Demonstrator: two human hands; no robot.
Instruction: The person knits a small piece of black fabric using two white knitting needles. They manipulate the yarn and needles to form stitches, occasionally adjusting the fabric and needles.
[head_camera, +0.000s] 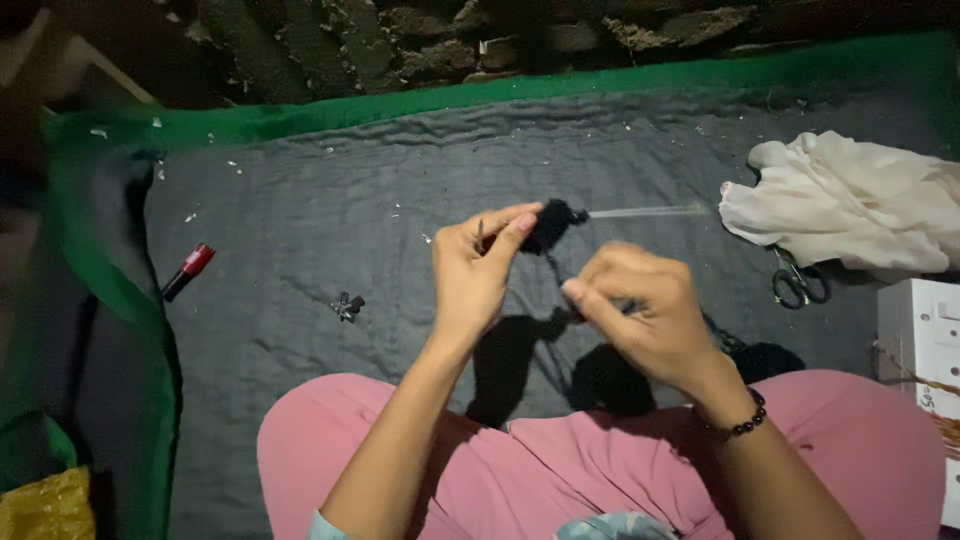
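Note:
My left hand pinches a small black fluffy piece, like a ball of yarn, between thumb and fingers. A thin pale needle or stick pokes out of it to the right, blurred. My right hand, with a dark bead bracelet on the wrist, is closed around a dark thread that runs up to the black piece. Both hands hover above my pink-clad lap and the grey quilted mat.
A red and black tube lies at the mat's left edge, and a small dark clip sits nearer. Black scissors rest beside a crumpled cream cloth at right. A white box stands far right. Green border and stones behind.

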